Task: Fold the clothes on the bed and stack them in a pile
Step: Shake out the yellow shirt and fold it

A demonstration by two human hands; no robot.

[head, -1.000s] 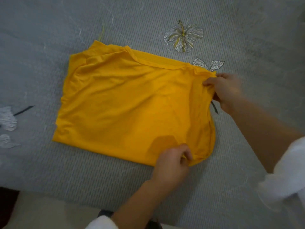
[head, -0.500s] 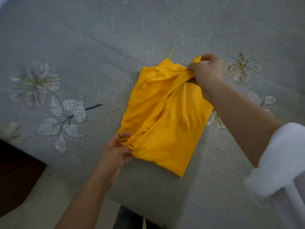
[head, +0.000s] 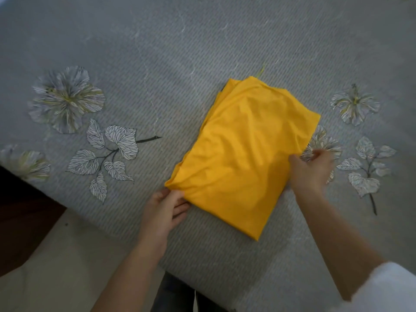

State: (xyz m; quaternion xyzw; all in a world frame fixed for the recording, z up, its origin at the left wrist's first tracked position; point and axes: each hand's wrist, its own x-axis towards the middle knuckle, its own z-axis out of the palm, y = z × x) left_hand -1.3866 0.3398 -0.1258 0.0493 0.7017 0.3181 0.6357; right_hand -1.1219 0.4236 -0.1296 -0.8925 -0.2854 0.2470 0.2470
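Note:
A yellow garment [head: 243,158] lies folded into a narrow rectangle on the grey bed cover [head: 157,64], slanting from the near edge toward the far right. My left hand [head: 166,208] is at its near-left corner, thumb on top of the cloth and fingers along the edge beneath, pinching that corner. My right hand [head: 313,167] is at the garment's right edge, with its thumb against the cloth. That hand is blurred, so its hold is unclear.
The bed cover carries printed flowers [head: 67,97] and leaves [head: 112,145] on the left and more flowers [head: 355,104] on the right. The bed's near edge runs diagonally, with pale floor [head: 56,266] below it and dark furniture [head: 22,210] at the left.
The garment's right half has been folded over to the left, making a narrower rectangle. My right hand came back from the far corner to the right edge. The view also shifted.

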